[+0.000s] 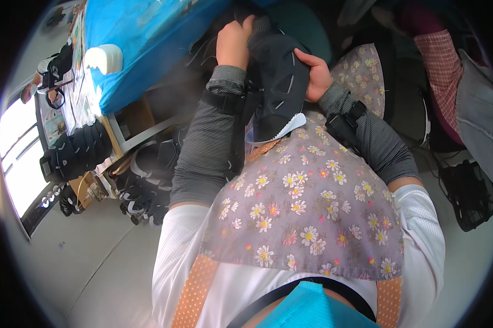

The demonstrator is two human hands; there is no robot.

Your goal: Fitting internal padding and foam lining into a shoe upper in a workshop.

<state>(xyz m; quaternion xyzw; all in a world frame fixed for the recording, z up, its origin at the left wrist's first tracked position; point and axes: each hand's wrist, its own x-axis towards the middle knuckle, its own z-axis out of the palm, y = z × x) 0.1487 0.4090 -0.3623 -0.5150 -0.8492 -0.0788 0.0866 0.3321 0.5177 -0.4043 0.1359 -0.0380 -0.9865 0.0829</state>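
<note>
In the head view, holds a dark shoe (283, 82) out past the right-hand edge of the blue-covered bench (159, 38), with the toe end pointing back toward the flowered apron (306, 218). Has the left hand (234, 45) curled closed on the shoe's far end, with the thumb up against dark knit; cannot tell what lies beneath the palm. Has the right hand (315, 75) partly open around the shoe's right side, with the thumb laid along the upper and the other fingers mostly hidden. Shows a pale, saw-edged strip (293, 127) at the toe. Shows also a curved white block (105, 58) near the bench's left edge, and dark footwear (79, 150) beyond its near corner.
</note>
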